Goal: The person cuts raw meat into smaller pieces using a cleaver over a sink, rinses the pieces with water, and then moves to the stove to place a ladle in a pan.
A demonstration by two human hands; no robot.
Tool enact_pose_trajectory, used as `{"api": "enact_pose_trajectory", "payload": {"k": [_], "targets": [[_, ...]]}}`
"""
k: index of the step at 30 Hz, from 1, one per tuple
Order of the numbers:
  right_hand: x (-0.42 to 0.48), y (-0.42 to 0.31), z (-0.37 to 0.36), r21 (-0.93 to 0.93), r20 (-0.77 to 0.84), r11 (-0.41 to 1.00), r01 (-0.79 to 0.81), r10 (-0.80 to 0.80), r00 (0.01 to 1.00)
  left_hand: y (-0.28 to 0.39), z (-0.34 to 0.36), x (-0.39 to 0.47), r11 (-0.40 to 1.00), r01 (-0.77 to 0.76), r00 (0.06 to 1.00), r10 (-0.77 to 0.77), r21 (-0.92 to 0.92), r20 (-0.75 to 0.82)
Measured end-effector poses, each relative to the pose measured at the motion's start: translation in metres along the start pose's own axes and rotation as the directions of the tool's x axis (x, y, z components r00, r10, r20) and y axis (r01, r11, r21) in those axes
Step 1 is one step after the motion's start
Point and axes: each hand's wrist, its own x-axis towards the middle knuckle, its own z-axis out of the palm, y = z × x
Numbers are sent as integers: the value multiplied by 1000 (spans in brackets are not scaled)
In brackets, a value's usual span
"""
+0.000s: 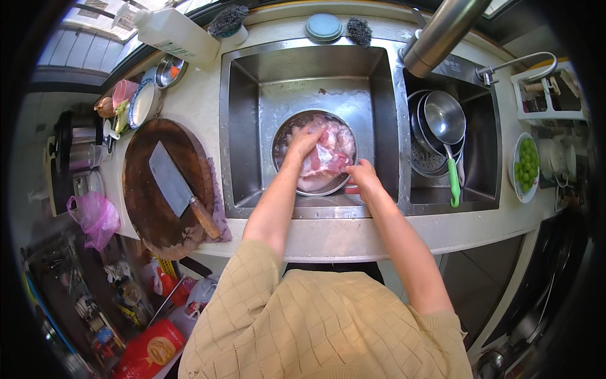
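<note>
A round metal bowl (316, 193) sits in the large basin of the stainless steel sink (310, 64). Pieces of raw meat (326, 158), pink with pale fat or skin, fill much of it. My left hand (307, 141) rests on the meat at the bowl's left side, and its fingertips are partly hidden among the pieces. At the bowl's right rim is my right hand (363, 180), fingers apart, with the index finger reaching over the edge by the meat. Whether it touches the rim or the meat is unclear.
Left of the sink, a cleaver (171, 177) lies on a round wooden chopping board (137, 189). The smaller basin holds a green-handled pan (445, 118) on other cookware. A thick metal faucet (445, 35) juts over the divider. Green grapes (526, 163) fill a dish at right.
</note>
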Motion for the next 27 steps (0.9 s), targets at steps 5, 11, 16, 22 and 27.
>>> {"api": "enact_pose_trajectory", "payload": {"k": [5,11,16,22,27], "targets": [[36,3,14,-23,-24,994,-104,104,994,-7,11,-3,991,-127,987,122,44,105],[43,3,16,-238,-57,971,-23,10,998,7,12,-31,972,-74,995,55,223,88],[39,1,9,-179,71,976,-124,138,988,-11,8,-39,970,-231,973,232,-78,-5],[36,-2,-1,-106,275,960,-261,280,920,23,-7,-29,998,-59,962,61,14,-265],[42,0,2,-155,219,960,-232,262,940,12,3,-15,986,-161,985,158,42,64]]}}
